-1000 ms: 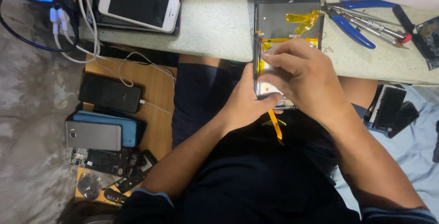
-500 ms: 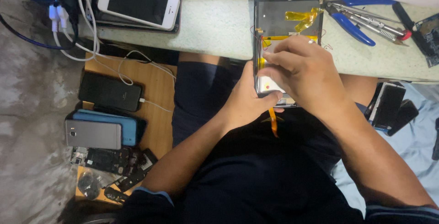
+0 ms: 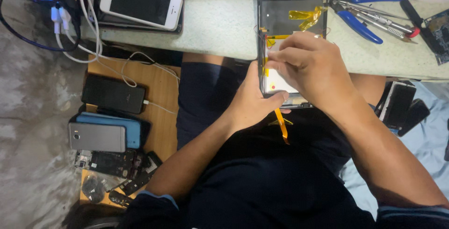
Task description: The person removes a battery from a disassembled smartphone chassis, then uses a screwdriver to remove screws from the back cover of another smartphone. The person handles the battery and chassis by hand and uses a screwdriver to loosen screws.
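Pale green speckled worktop [image 3: 220,23] across top of view; grey concrete floor at left, low wooden board [image 3: 159,93] beside the person's knees.

Opened tablet [image 3: 285,21], back cover off, lies at the worktop's near edge, lower end overhanging the lap. Yellow tape strips [image 3: 306,16] on its inner frame; an orange flex ribbon [image 3: 282,126] hangs from its bottom edge.

Left hand [image 3: 252,102]: grips the tablet's lower left edge, thumb pressed along the bottom, fingers closed on the frame.
Right hand [image 3: 311,67]: lies over the tablet's middle, fingers curled together and pinched at something near the left side of the frame; what is pinched cannot be told.

Right of tablet, on worktop: blue-handled pliers [image 3: 358,21], metal tweezers and a screwdriver just beside them.
Left on worktop: white smartphone [image 3: 140,2] stacked on a darker device; white charging cables [image 3: 89,37] run down over the edge.

On wooden board: black phone [image 3: 113,93] with cable plugged in, silver phone [image 3: 97,137] on top of a blue phone [image 3: 131,128], bare circuit boards [image 3: 112,163] nearest the camera.
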